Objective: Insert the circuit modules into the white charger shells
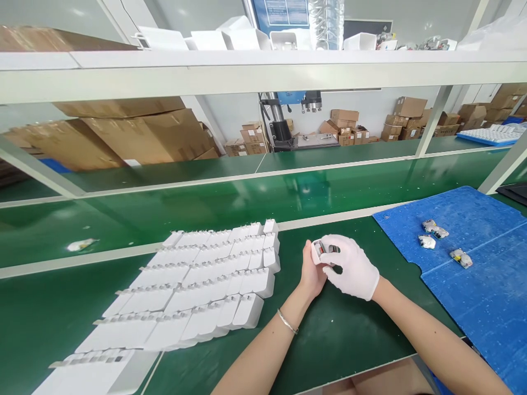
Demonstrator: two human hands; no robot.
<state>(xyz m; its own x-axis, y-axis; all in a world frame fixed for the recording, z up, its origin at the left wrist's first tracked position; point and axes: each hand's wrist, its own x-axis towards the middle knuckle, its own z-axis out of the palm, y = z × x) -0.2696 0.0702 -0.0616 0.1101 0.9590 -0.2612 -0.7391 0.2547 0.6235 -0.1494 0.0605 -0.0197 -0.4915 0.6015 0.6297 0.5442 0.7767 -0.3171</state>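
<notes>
My left hand (313,274), bare with a bangle at the wrist, holds a small white plastic housing (315,257) over the green bench. The housing's open end faces up and right. My right hand (349,269), in a white glove, has its fingers closed at that opening. A circuit board (321,248) with reddish and dark components shows at the opening, partly hidden by the gloved fingers. Left of my hands, white plastic housings (214,282) lie in several slanted rows. A few small circuit boards (461,258) rest on a blue mat (486,296) at the right.
A shelf (263,77) crosses above the bench, carrying white housings (247,39). Its posts (432,123) stand behind the work area. Cardboard boxes (152,134) sit at the back left. A drill-press-like machine (284,120) stands behind. A white scrap (81,244) lies at the left.
</notes>
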